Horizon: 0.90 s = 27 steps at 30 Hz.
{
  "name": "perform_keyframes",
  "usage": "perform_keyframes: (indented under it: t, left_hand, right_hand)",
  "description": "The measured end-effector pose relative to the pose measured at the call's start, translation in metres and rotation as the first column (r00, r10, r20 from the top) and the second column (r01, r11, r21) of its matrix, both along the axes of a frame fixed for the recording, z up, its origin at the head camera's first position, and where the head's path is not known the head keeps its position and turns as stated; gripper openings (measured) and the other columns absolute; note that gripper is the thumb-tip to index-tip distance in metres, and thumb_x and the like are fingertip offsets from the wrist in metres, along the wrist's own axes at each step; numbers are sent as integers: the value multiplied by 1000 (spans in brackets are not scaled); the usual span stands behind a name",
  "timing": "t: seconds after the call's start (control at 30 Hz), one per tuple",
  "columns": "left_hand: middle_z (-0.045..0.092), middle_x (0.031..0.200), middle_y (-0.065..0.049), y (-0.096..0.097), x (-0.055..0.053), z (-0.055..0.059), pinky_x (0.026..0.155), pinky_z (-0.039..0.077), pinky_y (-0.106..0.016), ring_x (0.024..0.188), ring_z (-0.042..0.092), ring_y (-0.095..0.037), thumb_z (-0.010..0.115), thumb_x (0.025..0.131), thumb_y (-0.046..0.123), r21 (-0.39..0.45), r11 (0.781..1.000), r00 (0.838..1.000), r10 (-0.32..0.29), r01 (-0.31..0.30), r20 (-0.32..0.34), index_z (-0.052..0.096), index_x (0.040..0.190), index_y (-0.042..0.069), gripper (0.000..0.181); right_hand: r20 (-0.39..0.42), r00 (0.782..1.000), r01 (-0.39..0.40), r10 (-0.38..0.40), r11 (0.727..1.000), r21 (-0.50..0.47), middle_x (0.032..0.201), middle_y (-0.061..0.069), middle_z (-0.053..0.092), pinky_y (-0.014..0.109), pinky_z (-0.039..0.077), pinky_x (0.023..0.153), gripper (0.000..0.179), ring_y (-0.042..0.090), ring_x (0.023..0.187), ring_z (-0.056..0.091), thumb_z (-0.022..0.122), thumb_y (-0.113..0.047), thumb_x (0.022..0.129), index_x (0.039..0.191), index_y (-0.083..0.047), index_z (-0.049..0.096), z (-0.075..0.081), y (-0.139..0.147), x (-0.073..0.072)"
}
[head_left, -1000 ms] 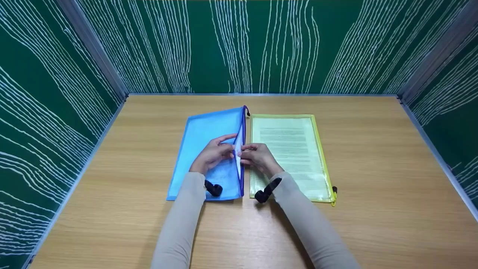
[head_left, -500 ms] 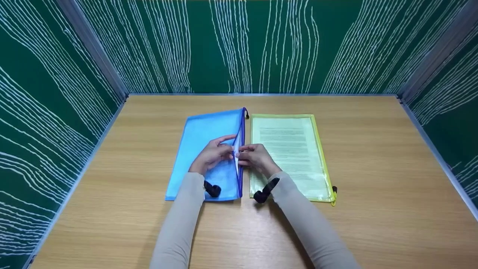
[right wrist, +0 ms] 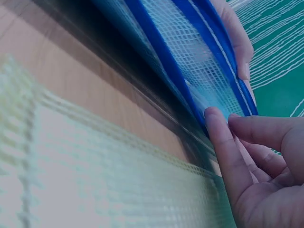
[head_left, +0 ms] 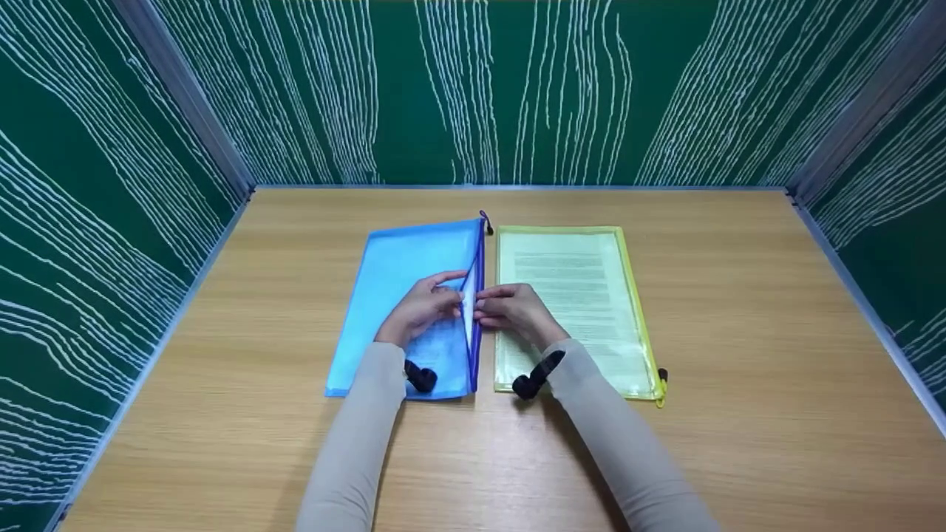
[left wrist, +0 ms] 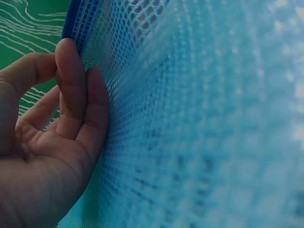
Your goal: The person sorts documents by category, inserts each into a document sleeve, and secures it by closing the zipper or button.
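A blue mesh zipper pouch (head_left: 414, 255) lies at the middle left of the table, its dark blue zipper side gaping in the middle. White shows inside the gap. My left hand (head_left: 421, 309) pinches the upper lip of the opening; in the left wrist view that hand (left wrist: 61, 123) grips the mesh by its blue edge. Opposite, my right hand (head_left: 517, 314) has thumb and fingertips at the lower lip. The right wrist view puts this hand (right wrist: 261, 166) at the edge of the opening, its exact hold partly hidden.
A yellow mesh zipper pouch (head_left: 569, 318) with a printed sheet inside lies just right of the blue one, partly under my right forearm. Green walls (head_left: 443, 89) with white lines enclose the wooden table (head_left: 739, 332) at the back and sides.
The blue pouch has shifted slightly toward me, and its zipper pull stands out more at the top corner. My right hand moved a little left, then back right. My left hand stays nearly still.
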State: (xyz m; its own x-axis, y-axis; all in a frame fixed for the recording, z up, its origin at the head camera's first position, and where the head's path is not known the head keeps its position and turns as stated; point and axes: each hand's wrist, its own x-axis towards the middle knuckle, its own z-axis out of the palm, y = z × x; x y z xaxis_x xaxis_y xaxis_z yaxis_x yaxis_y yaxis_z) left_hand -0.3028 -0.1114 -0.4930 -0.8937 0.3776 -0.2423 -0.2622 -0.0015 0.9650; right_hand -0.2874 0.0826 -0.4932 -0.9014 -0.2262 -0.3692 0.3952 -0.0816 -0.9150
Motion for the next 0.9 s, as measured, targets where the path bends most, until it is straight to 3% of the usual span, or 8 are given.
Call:
perform_keyframes:
  t: [0.27,0.5,0.6,0.73,0.9]
  left_hand:
    - [57,80,-3,3,1,-1,66,52,-25,66,59,-14,58,88,2,-110,994,1000,-8,5,-19,51,138,12,52]
    - [58,82,-4,6,2,2,65,53,-25,67,62,-14,61,92,11,-257,966,996,-57,39,-65,50,139,14,49]
    - [60,84,-5,7,2,3,65,53,-26,69,64,-16,62,92,15,-335,941,992,-89,54,-88,51,138,15,47]
    - [61,83,-5,8,4,8,64,51,-27,70,65,-17,62,91,20,-453,890,981,-137,62,-137,52,137,15,47]
    - [62,87,-6,8,5,14,58,44,-27,71,62,-17,62,92,22,-559,827,951,-210,51,-225,55,135,12,45]
  right_hand:
    - [8,1000,10,-10,1000,-10,88,11,70,27,59,74,33,16,74,70,61,4,88,121,9,59,3,12,-4]
    - [9,1000,14,-14,1000,24,102,16,69,27,58,76,32,17,81,70,59,-1,93,124,6,58,6,25,-12]
    - [-8,1000,21,-21,999,45,105,18,68,28,58,77,32,17,83,70,59,-3,93,123,5,59,7,30,-16]
    - [-52,999,9,-5,996,93,111,17,65,28,57,81,34,17,88,69,58,-7,94,126,4,58,8,38,-22]
    - [-75,997,-7,21,982,190,115,13,63,28,56,84,36,18,96,67,58,-13,95,129,-1,58,9,48,-30]
